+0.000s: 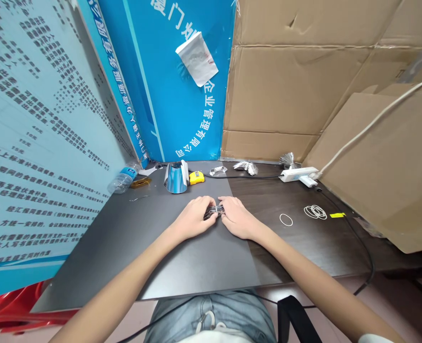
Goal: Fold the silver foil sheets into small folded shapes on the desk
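Note:
A small bundle of thin, dark, shiny strips (213, 210) sits between my hands, low over the grey mat (196, 262). A white band crosses its middle. My left hand (193, 218) is closed around the bundle's left end, thumb on the near side. From the other side my right hand (238, 218) grips the right end with its fingertips. Both ends of the bundle are partly hidden by my fingers. To the right on the dark table lie a single white rubber band (281, 220) and a loose pile of white rubber bands (316, 212).
Along the back stand a blue curved sheet (177, 181), a yellow tape measure (197, 177), silver strips (246, 167) and a white power strip (296, 175) with a black cable. A plastic bottle (124, 180) lies at the left. Cardboard (296, 90) and blue panels (182, 114) enclose the table.

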Demonstrator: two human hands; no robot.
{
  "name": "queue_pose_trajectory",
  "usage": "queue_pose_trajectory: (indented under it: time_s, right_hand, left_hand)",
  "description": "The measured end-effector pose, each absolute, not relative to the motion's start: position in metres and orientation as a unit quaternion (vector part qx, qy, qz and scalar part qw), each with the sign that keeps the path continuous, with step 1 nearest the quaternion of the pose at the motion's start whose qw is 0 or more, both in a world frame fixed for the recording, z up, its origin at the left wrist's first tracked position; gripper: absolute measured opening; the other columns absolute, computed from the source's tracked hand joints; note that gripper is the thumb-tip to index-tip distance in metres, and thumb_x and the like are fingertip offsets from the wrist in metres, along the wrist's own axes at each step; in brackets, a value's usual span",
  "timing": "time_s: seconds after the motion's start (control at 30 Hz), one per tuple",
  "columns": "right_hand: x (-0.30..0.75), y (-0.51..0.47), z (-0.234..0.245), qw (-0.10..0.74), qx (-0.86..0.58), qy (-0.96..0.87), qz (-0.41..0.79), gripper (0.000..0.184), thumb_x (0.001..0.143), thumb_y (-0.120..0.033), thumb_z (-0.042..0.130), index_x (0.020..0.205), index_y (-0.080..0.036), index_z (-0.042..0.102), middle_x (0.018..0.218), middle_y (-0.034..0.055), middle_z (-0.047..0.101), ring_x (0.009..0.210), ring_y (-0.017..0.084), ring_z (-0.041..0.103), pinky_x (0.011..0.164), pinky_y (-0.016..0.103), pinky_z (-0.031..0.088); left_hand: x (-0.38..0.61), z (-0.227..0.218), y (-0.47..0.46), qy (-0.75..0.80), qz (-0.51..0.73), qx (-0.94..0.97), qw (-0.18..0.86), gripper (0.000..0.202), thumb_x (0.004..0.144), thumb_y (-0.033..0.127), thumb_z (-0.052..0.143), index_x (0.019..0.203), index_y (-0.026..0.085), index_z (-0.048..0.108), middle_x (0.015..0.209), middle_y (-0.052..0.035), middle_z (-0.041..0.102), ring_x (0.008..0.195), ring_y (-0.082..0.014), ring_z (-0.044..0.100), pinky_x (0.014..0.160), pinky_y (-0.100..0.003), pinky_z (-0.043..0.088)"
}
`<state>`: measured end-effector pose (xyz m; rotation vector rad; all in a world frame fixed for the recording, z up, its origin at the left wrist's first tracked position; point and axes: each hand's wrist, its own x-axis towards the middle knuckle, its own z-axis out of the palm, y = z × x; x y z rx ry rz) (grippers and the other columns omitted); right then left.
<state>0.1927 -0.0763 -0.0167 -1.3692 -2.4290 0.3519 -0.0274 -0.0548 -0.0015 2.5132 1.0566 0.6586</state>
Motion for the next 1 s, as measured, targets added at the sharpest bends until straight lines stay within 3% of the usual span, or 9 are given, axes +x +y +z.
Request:
queue_pose_trajectory:
  time_s: [0.3, 0.53, 0.73, 0.83, 0.93, 1.0]
  right_hand:
    - [0.193, -0.077, -0.015, 0.175, -0.475, -0.852, 0.136, 0.035, 0.101, -0.02, 0.041, 0.132, -0.011, 0.053, 0.148, 0.0228, 0.054, 0.144, 0.034, 0.045, 0.121, 0.056, 0.033]
    - [0.198, -0.077, -0.02, 0.218, -0.472, -0.838, 0.164, 0.046, 0.102, -0.026, 0.043, 0.146, -0.015, 0.044, 0.153, 0.0207, 0.051, 0.146, 0.032, 0.045, 0.122, 0.058, 0.035]
    - [0.197, -0.074, -0.023, 0.26, -0.484, -0.809, 0.208, 0.058, 0.103, -0.043, 0.052, 0.153, -0.018, 0.036, 0.16, 0.0205, 0.043, 0.153, 0.032, 0.037, 0.125, 0.059, 0.033]
    - [0.205, -0.074, -0.004, 0.354, -0.484, -0.774, 0.206, 0.057, 0.104, -0.046, 0.052, 0.153, -0.024, 0.037, 0.164, 0.0178, 0.038, 0.154, 0.033, 0.035, 0.126, 0.06, 0.033]
    - [0.226, -0.08, 0.037, 0.524, -0.457, -0.704, 0.143, 0.048, 0.106, -0.043, 0.047, 0.153, -0.029, 0.042, 0.16, 0.0141, 0.044, 0.15, 0.033, 0.042, 0.124, 0.061, 0.037]
    - [0.244, -0.086, 0.065, 0.58, -0.424, -0.688, 0.098, 0.048, 0.108, -0.04, 0.047, 0.154, -0.03, 0.044, 0.156, 0.0135, 0.048, 0.145, 0.034, 0.048, 0.119, 0.062, 0.043]
  left_hand:
    - [-0.026, -0.008, -0.055, 0.366, 0.239, 0.875, 0.209, 0.043, 0.09, 0.035, 0.068, 0.128, 0.024, 0.053, 0.125, -0.0093, 0.069, 0.111, -0.0306, 0.064, 0.097, -0.044, 0.048]
    - [-0.024, -0.011, -0.051, 0.372, 0.246, 0.869, 0.215, 0.024, 0.092, 0.032, 0.067, 0.115, 0.025, 0.064, 0.117, -0.0049, 0.074, 0.109, -0.0278, 0.064, 0.099, -0.042, 0.049]
    - [-0.025, -0.011, -0.051, 0.378, 0.256, 0.861, 0.224, 0.014, 0.093, 0.025, 0.061, 0.106, 0.024, 0.065, 0.105, -0.0039, 0.075, 0.099, -0.0254, 0.065, 0.092, -0.039, 0.05]
    - [-0.026, -0.012, -0.049, 0.395, 0.265, 0.846, 0.242, 0.008, 0.093, 0.023, 0.059, 0.097, 0.024, 0.065, 0.094, -0.0029, 0.074, 0.09, -0.0238, 0.064, 0.082, -0.036, 0.049]
    - [-0.027, -0.013, -0.047, 0.416, 0.277, 0.826, 0.26, 0.007, 0.094, 0.023, 0.058, 0.092, 0.024, 0.065, 0.09, -0.0022, 0.073, 0.086, -0.0232, 0.063, 0.078, -0.035, 0.048]
    - [-0.027, -0.014, -0.046, 0.428, 0.284, 0.816, 0.264, 0.008, 0.095, 0.024, 0.058, 0.093, 0.024, 0.066, 0.089, -0.0016, 0.073, 0.085, -0.0228, 0.063, 0.078, -0.035, 0.048]
